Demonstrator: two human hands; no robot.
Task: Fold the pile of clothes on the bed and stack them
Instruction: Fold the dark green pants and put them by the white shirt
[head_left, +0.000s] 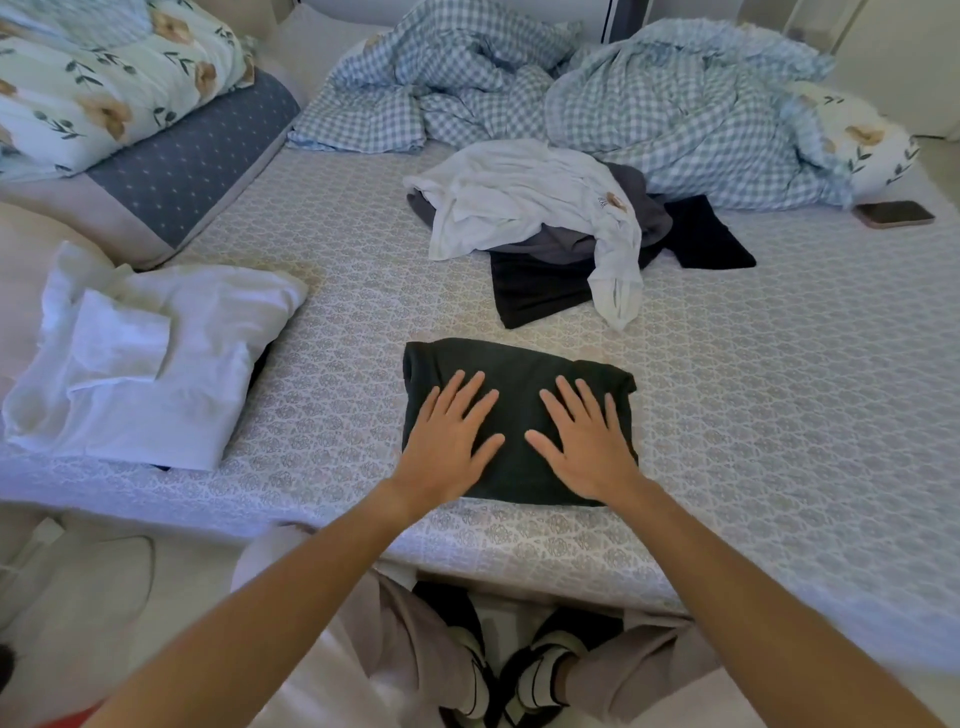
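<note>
Both hands (519, 441) flat on dark folded garment (519, 364)

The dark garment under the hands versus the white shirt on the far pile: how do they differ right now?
The dark garment is folded into a flat rectangle; the white shirt lies crumpled and unfolded. The dark garment lies alone at the near edge of the bed under the left hand and right hand, both pressing flat; the white shirt is draped over grey and black clothes, untouched. Both are on the bed.
</note>
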